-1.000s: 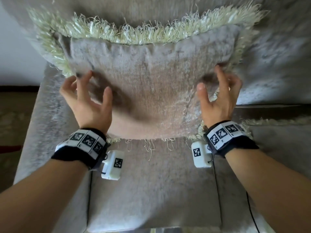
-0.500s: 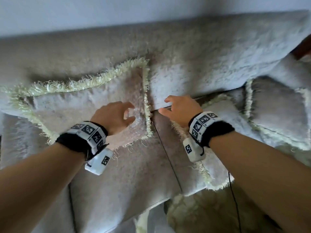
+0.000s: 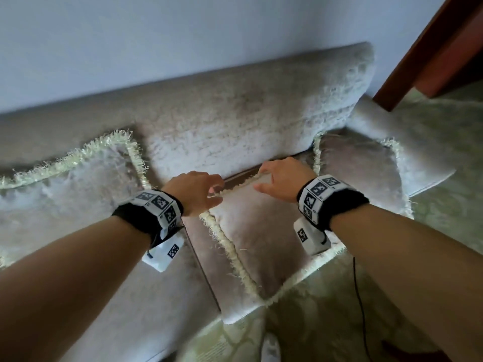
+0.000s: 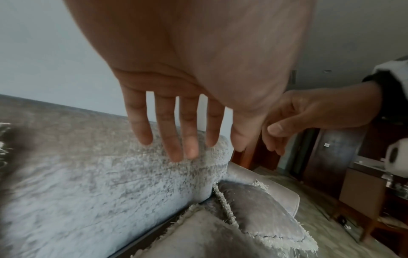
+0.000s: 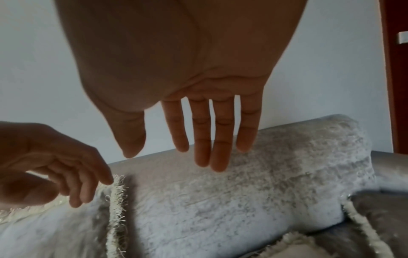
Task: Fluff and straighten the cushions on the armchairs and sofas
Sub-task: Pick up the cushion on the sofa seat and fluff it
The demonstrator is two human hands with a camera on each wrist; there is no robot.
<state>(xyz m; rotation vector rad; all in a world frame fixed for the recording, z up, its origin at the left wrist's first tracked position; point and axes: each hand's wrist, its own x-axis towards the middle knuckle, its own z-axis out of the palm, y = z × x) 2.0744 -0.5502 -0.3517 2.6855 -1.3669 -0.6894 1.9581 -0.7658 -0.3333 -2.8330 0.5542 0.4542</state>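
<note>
A grey plush sofa (image 3: pixel 235 121) carries three fringed grey cushions. One cushion (image 3: pixel 78 178) leans on the backrest at the left. A second cushion (image 3: pixel 261 244) lies flat on the seat, its near corner over the seat's front edge. A third cushion (image 3: pixel 358 173) sits against the right armrest. My left hand (image 3: pixel 198 194) hovers at the flat cushion's far left corner. My right hand (image 3: pixel 282 178) is over its far fringe. In both wrist views the fingers (image 4: pixel 176 136) (image 5: pixel 209 136) hang straight and spread, holding nothing.
A pale wall rises behind the sofa. A red-brown door frame (image 3: pixel 431 48) stands at the far right. Patterned pale green carpet (image 3: pixel 339 322) lies in front, with a thin black cable (image 3: pixel 358 296) across it. The right armrest (image 3: pixel 392 142) borders the third cushion.
My hands have let go of the left cushion, which now leans on the backrest. Both hands and my view have moved right to the cushion lying flat on the seat.
</note>
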